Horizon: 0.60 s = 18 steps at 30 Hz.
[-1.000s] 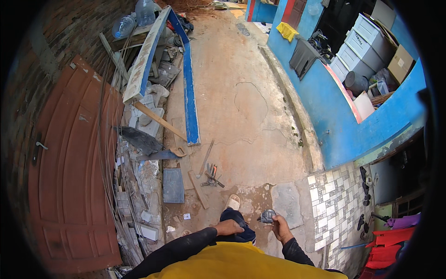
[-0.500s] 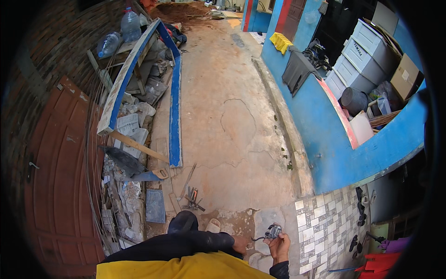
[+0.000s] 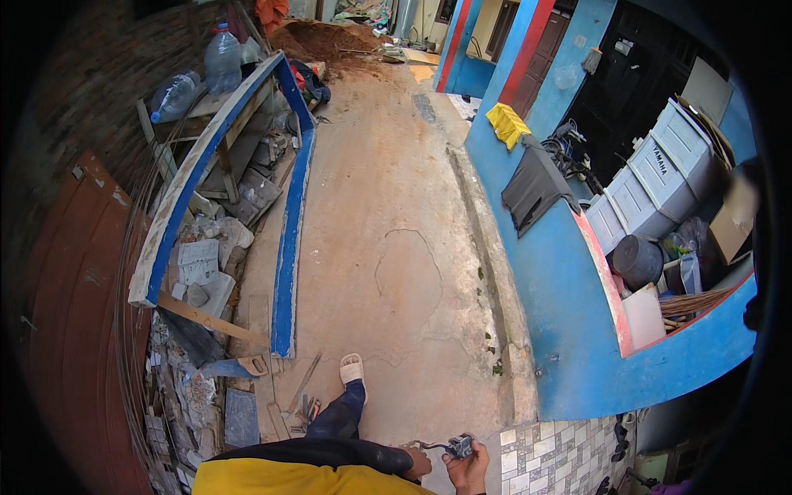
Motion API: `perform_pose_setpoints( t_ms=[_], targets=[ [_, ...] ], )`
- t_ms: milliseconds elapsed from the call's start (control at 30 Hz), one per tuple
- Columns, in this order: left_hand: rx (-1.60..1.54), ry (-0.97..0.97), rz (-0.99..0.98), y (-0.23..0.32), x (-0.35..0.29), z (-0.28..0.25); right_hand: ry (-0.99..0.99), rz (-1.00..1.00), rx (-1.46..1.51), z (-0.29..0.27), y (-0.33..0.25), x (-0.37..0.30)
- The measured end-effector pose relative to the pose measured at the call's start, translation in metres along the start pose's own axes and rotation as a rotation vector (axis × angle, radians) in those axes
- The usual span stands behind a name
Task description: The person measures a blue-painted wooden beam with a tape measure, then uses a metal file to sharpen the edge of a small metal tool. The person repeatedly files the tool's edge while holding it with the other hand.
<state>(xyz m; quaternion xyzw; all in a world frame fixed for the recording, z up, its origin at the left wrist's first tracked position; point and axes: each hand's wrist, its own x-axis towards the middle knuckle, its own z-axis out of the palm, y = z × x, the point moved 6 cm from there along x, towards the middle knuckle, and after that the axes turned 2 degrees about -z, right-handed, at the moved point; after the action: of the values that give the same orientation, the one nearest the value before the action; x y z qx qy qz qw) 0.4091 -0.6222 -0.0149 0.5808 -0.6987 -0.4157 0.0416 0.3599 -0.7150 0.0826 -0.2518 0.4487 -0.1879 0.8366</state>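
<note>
My right hand (image 3: 469,472) is low in the picture, its fingers closed around a small grey and black tape measure (image 3: 459,446). A dark curved strip (image 3: 435,446) reaches from it toward my left hand (image 3: 420,463). The left fingers are partly hidden and curled by the strip's end; whether they pinch it I cannot make out. My leg (image 3: 340,412) in dark trousers is stretched forward, with a cream sandal (image 3: 352,369) on the concrete. Left of it lie several hand tools (image 3: 308,407), beside a handsaw (image 3: 235,367) with a wooden grip.
A blue and white wooden frame (image 3: 286,272) leans along the left, over rubble (image 3: 198,396) and a bench (image 3: 198,124) with plastic bottles. A concrete path (image 3: 388,181) runs ahead to a soil heap (image 3: 330,41). A low blue wall (image 3: 577,330) and tiles (image 3: 544,458) border the right.
My leg has stepped forward past the tools. Both hands are nearer each other, the right one having moved left with the tape measure. The view has tilted up slightly.
</note>
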Motion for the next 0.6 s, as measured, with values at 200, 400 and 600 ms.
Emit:
perform_pose_setpoints(
  t_ms=[200,400,600],
  targets=[
    [-0.886,0.472,-0.224,-0.21,-0.082,-0.213,0.019,-0.014,-0.279,0.136,-0.065,0.116],
    [-0.938,0.947,-0.291,-0.262,-0.224,-0.369,-0.221,0.017,-0.597,0.327,-0.052,0.2],
    [-0.821,1.324,-0.783,-0.29,-0.292,-0.393,-0.581,0.36,-0.604,0.479,0.014,0.239]
  ],
)
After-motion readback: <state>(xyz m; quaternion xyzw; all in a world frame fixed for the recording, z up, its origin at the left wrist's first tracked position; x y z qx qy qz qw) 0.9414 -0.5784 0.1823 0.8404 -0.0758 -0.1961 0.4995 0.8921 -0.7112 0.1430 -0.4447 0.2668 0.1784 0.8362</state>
